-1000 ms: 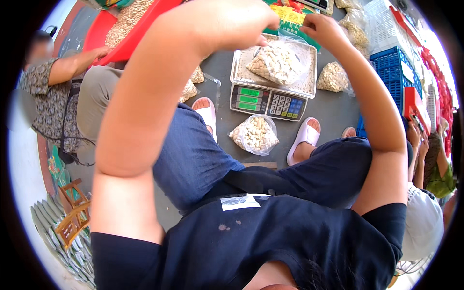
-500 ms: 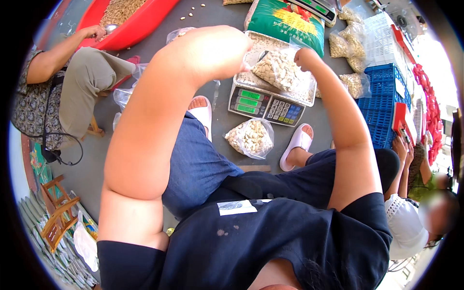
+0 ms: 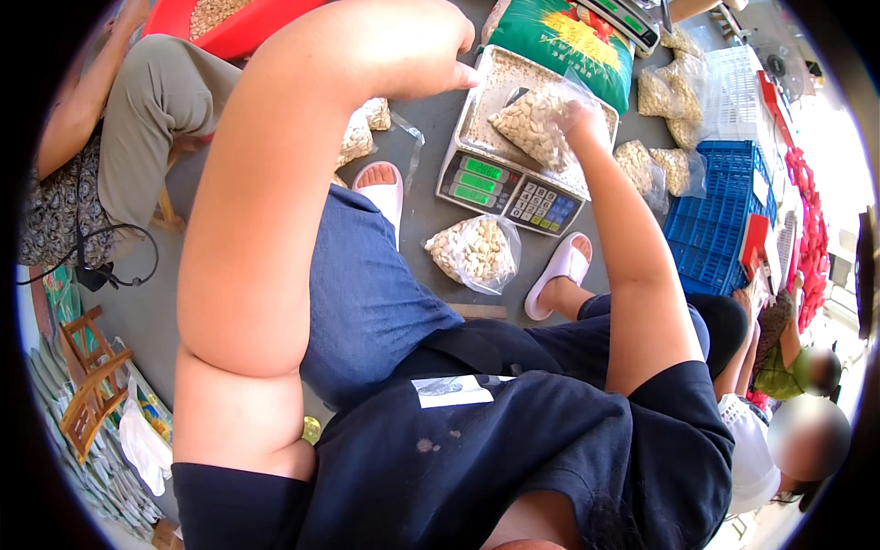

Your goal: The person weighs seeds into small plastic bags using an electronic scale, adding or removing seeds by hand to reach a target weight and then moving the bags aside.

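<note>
A clear plastic bag of pale, bean-like pieces (image 3: 527, 124) is on the pan of a digital scale (image 3: 513, 197) with green displays. My right hand (image 3: 577, 126) is closed on the bag's gathered right side. Left of the pan, my left hand (image 3: 454, 69) has its thumb and a finger apart, with nothing seen between them; its other fingers are hidden. A second bag of pale pieces (image 3: 472, 252) lies on the floor in front of the scale, between my feet.
Behind the scale lies a green sack (image 3: 559, 55), with another scale (image 3: 628, 18) on it. Several filled bags (image 3: 669, 92) lie at right beside a blue crate (image 3: 724, 211). A red tub (image 3: 247, 27) stands far left near a seated person. Two more people are at right.
My right hand has moved in onto the bag and gripped it, shifting it slightly right. My left hand has risen away from it, its fingers spreading.
</note>
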Demonstrator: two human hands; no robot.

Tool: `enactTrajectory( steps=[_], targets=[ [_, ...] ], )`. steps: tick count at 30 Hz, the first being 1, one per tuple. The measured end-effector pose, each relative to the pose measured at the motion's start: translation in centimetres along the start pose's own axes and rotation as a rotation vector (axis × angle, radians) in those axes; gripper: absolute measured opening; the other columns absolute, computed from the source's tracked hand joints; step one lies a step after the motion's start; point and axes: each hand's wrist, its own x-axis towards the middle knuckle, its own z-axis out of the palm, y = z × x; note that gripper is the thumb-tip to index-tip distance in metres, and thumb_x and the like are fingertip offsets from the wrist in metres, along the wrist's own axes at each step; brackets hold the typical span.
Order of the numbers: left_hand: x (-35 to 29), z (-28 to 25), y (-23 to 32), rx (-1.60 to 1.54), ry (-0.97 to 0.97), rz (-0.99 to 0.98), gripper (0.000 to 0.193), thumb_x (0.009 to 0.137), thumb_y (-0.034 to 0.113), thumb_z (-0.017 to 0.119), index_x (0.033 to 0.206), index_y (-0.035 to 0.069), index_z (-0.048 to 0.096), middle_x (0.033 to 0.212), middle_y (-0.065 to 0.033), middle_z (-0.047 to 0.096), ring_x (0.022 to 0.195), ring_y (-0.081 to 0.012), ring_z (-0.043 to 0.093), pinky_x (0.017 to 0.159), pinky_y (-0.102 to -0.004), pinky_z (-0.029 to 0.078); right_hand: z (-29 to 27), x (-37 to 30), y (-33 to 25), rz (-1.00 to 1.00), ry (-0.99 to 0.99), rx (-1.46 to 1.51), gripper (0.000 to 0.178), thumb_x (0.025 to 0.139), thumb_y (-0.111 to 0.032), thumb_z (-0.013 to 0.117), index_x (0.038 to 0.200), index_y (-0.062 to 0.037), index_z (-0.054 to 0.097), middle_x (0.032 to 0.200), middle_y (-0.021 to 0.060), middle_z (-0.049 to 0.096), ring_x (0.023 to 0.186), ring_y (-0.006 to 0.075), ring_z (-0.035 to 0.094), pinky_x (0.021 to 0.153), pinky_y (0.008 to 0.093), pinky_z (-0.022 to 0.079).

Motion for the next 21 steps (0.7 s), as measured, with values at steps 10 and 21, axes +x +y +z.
enactTrajectory(
  steps=[10,21],
  targets=[
    [0.0,-1.4,1.5,0.063,-0.198,0.037,0.034,0.078,0.030,0.050,0.098,0.003,0.057,0.091,-0.0156,0.059,0.086,-0.0293,0.055,0.077,-0.0356,0.042,-6.8,-3.8,0.5,-0.010,0.157,0.296,0.026,0.072,-0.033,0.059,0.076,-0.0075,0.058,0.061,0.0088,0.058,0.059,0.0219,0.058,0.058,0.0331,0.044],
    [0.5,-0.5,0.8,0.086,-0.192,0.073,0.034,0.078,0.030,0.050,0.098,0.003,0.057,0.093,-0.0154,0.059,0.088,-0.0289,0.055,0.078,-0.0349,0.042,-6.9,-9.5,-1.9,-0.100,-0.007,0.399,0.026,0.071,-0.032,0.064,0.081,-0.0088,0.060,0.057,0.0065,0.055,0.051,0.0125,0.053,0.050,0.0284,0.043]
  ],
)
